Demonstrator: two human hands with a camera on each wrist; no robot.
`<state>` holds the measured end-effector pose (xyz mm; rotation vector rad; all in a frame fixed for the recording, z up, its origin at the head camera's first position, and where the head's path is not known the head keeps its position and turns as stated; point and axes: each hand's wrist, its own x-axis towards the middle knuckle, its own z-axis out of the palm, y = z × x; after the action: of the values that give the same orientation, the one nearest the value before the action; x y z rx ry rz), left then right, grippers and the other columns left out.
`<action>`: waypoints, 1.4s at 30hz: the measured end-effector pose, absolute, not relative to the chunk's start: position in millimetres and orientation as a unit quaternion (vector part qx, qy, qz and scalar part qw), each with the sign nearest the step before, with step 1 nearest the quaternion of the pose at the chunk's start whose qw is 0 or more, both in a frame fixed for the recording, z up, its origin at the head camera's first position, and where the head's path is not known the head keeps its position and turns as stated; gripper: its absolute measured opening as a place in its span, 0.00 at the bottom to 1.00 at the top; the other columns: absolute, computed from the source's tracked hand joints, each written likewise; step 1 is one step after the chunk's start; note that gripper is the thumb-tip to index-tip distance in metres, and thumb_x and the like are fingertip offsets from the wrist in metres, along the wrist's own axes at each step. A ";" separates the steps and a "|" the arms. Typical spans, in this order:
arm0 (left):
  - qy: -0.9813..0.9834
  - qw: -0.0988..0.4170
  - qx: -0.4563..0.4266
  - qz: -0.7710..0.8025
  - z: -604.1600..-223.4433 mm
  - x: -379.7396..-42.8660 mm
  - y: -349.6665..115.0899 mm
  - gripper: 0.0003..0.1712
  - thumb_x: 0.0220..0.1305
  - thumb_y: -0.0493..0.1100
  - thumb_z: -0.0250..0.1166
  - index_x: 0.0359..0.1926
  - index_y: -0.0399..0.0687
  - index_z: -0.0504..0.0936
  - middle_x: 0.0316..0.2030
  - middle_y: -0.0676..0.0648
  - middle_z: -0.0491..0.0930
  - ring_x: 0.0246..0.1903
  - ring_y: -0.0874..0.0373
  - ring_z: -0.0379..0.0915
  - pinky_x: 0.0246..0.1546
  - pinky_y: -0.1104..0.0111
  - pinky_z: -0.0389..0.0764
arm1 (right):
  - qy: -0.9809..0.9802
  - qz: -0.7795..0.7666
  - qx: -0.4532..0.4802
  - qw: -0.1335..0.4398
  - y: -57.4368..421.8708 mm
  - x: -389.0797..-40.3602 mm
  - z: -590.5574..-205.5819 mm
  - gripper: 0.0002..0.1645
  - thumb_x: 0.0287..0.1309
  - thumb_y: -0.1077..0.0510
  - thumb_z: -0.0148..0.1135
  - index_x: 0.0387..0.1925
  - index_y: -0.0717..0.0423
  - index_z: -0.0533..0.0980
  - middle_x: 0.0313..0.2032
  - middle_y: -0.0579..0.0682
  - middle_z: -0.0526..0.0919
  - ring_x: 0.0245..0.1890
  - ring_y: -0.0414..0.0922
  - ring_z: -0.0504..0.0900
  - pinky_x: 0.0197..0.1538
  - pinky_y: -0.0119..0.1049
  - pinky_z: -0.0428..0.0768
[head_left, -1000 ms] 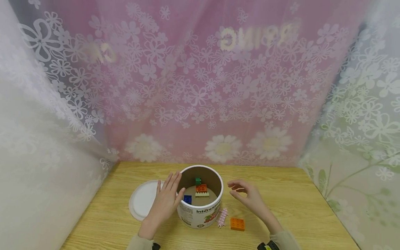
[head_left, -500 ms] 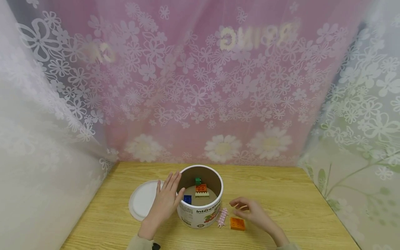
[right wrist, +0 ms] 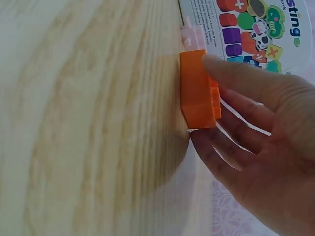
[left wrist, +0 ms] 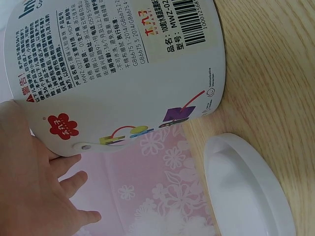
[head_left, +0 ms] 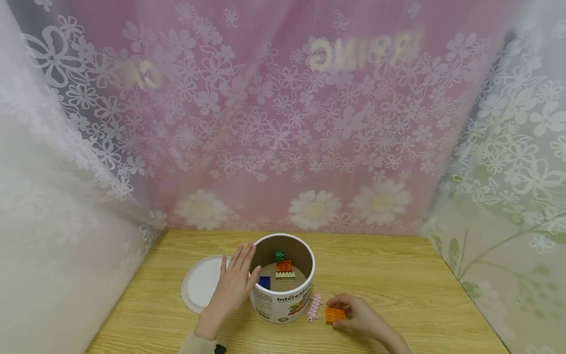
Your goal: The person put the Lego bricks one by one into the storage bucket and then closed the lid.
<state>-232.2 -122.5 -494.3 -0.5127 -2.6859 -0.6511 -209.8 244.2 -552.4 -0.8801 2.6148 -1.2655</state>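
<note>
A white round tub (head_left: 283,307) with printed labels stands on the table. My left hand (head_left: 232,287) rests against its left rim and side with fingers straight. In the left wrist view that hand (left wrist: 39,182) lies along the tub's wall (left wrist: 113,93). My right hand (head_left: 360,314) pinches an orange building block (head_left: 334,315) between thumb and fingers; the block sits at the table top. The right wrist view shows the thumb (right wrist: 236,73) at one end of the block (right wrist: 197,91) and fingers at the other. A pink studded piece (head_left: 314,309) lies between tub and block.
Inside the tub lie a green block (head_left: 280,256), an orange-red block (head_left: 284,266), a pale yellow block (head_left: 285,277) and a blue block (head_left: 265,282). A white lid (head_left: 201,285) lies left of the tub. Floral curtains (head_left: 283,123) surround the wooden table (head_left: 398,265).
My right hand has come down toward the table's front, from beside the tub to the orange block, and now pinches it. My left hand has stayed on the tub.
</note>
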 end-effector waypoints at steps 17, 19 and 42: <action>-0.945 0.157 -0.176 -0.225 -495.5 -233.4 -122.6 0.37 0.79 0.59 0.48 0.78 0.44 0.59 0.78 0.45 0.57 0.78 0.44 0.48 0.71 0.33 0.45 | 0.898 -0.361 -0.252 -0.002 240.5 -219.5 -541.0 0.20 0.55 0.59 0.76 0.49 0.59 0.83 0.42 0.48 0.84 0.40 0.40 0.81 0.42 0.34 0.83; -0.946 0.157 -0.176 -0.224 -496.0 -233.7 -122.7 0.37 0.79 0.59 0.48 0.78 0.44 0.59 0.78 0.46 0.56 0.78 0.44 0.48 0.71 0.33 0.45 | 0.896 -0.360 -0.259 -0.021 241.1 -223.0 -535.1 0.20 0.55 0.60 0.75 0.50 0.61 0.82 0.43 0.49 0.85 0.40 0.42 0.81 0.43 0.35 0.83; -0.943 0.165 -0.180 -0.225 -495.3 -232.4 -122.4 0.36 0.79 0.58 0.50 0.78 0.43 0.60 0.77 0.44 0.58 0.77 0.43 0.50 0.71 0.33 0.46 | 0.896 -0.319 -0.282 -0.126 223.0 -256.6 -464.5 0.20 0.57 0.62 0.74 0.52 0.59 0.83 0.43 0.49 0.84 0.38 0.45 0.82 0.43 0.40 0.84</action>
<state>-232.4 -122.4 -495.3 -0.5124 -2.6868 -0.6400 -256.6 223.0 -464.5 -0.9633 3.0665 -1.0909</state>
